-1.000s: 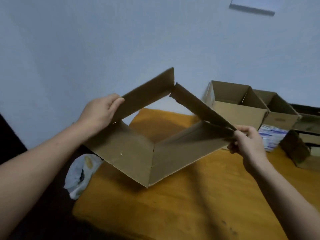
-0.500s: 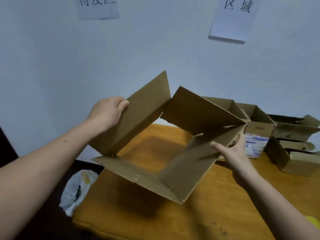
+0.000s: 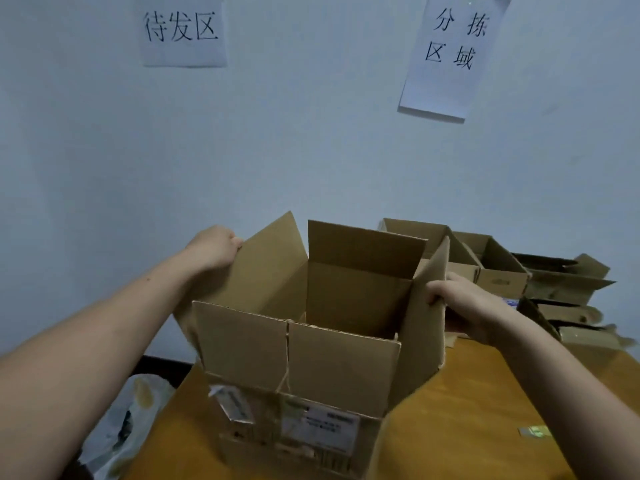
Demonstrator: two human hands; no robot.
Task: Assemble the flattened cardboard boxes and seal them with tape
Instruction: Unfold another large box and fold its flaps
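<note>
Brown cardboard box [image 3: 301, 358] stands open and upright at the near left part of the wooden table [image 3: 467, 410], with its four top flaps raised; we cannot tell if its bottom touches the table top. We see the left hand [image 3: 214, 249] gripping the upper edge of the left flap, with the fingers curled over it. The right hand [image 3: 464, 306] holds the right flap, its thumb hooked over the flap's edge. On the near wall of the box there is a white label [image 3: 318, 427]. Behind the right hand two open boxes [image 3: 491, 265] stand side by side on the table, and further right lie more cardboard pieces [image 3: 568, 282]. Paper signs [image 3: 183, 29] hang on the pale wall. A plastic bag [image 3: 128, 417] lies low at the left, beside the table
</note>
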